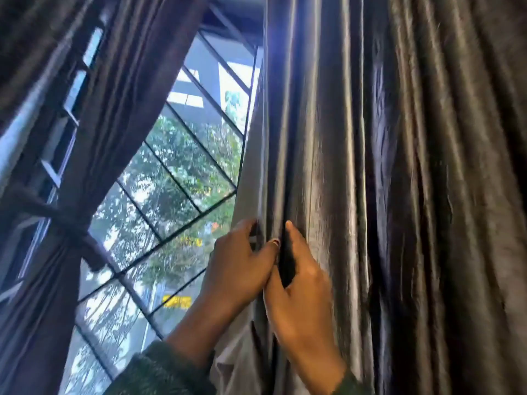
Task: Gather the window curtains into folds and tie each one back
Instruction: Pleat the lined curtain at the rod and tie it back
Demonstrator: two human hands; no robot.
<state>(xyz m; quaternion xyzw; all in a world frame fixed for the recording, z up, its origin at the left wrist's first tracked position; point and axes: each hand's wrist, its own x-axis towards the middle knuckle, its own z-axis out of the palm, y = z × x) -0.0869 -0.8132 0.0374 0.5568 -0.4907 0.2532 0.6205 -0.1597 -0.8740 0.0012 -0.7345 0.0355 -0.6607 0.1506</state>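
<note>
A shiny dark grey curtain (370, 166) hangs loose over the right half of the view, falling in long vertical folds. My left hand (242, 260) grips its inner edge, fingers curled round the hem and thumb on the front. Just to the right, my right hand (299, 283) pinches a fold of the same curtain, thumb pointing up along the cloth and fingers tucked behind it. The two hands touch. On the left, a second dark curtain (94, 132) is gathered and bound by a tie-back (77, 238) of the same fabric.
Between the curtains a window (176, 178) with thin dark bars shows trees and a building outside. The window frame (51, 166) runs along the left behind the tied curtain. Green sleeves cover both my forearms at the bottom.
</note>
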